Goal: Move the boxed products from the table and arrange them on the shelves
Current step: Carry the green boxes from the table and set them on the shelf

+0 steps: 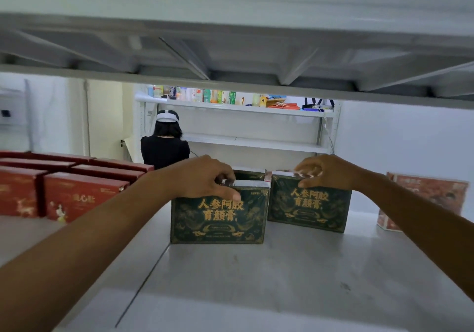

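Two dark green boxes with gold lettering stand upright on the grey shelf. My left hand grips the top edge of the nearer green box, thumb on its front face. My right hand pinches the top edge of the farther green box, which stands a little behind and to the right of the first. A third green box top shows just behind the left one.
Several red boxes fill the shelf's left side. A red and white box stands at the right. The shelf above hangs low overhead. Beyond, a person in black faces another white shelving unit holding small products.
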